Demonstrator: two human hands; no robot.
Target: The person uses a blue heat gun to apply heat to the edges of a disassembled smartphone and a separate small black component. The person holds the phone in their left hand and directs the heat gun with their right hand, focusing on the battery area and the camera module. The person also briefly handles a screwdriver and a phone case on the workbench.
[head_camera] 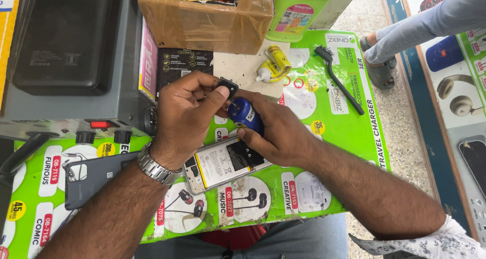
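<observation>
Above the opened phone, left hand pinches black part; right hand clamps blue screwdriver.

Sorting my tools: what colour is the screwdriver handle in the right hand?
Blue; the screwdriver handle in the right hand shows best in the head view.

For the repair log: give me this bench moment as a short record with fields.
left hand: pinches a small black part between thumb and fingers
right hand: wrapped around a blue-handled screwdriver, tip up toward the black part
under the hands: opened phone, back off, battery showing
left of it: grey back cover
work surface: green printed mat
further back: black brush, yellow glue tube, cardboard box, green cup
</observation>
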